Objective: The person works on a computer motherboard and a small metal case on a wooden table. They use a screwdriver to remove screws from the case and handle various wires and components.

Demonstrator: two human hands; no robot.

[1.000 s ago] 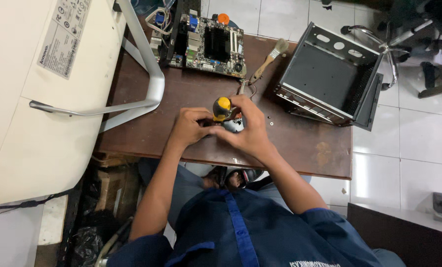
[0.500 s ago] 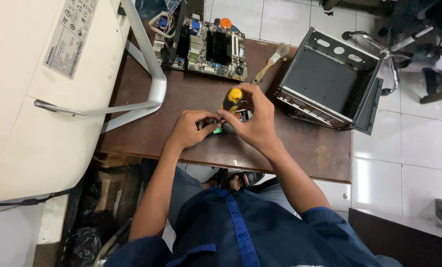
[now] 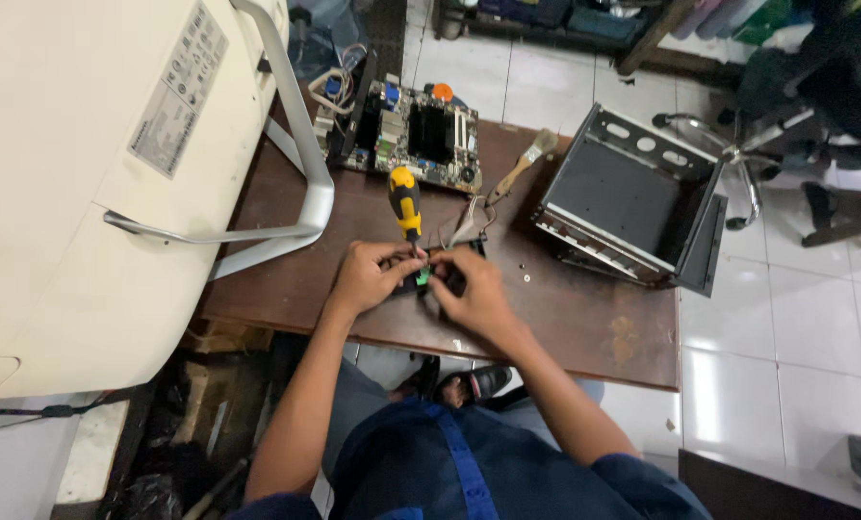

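Observation:
Both my hands meet at the middle of the brown table [image 3: 594, 332] over a small black part [image 3: 421, 280] with a green bit. Thin wires run from the part toward the far side. My left hand [image 3: 365, 277] pinches the shaft of a yellow and black screwdriver [image 3: 404, 200], which stands tilted with its tip down on the part. Nothing grips the screwdriver's handle. My right hand [image 3: 475, 292] is closed on the part's right side, with its fingers bent over it.
A green circuit board [image 3: 421, 135] lies at the table's far edge, with a paintbrush [image 3: 524, 164] beside it. An open grey metal chassis [image 3: 632, 202] stands at the right. A large white casing [image 3: 84, 212] with a grey metal stand [image 3: 300, 164] fills the left. Tiny screws [image 3: 526, 277] lie loose.
My right hand has let go of the screwdriver's handle and dropped onto the small part. The screwdriver now stands clear above both hands, with my left hand on its shaft.

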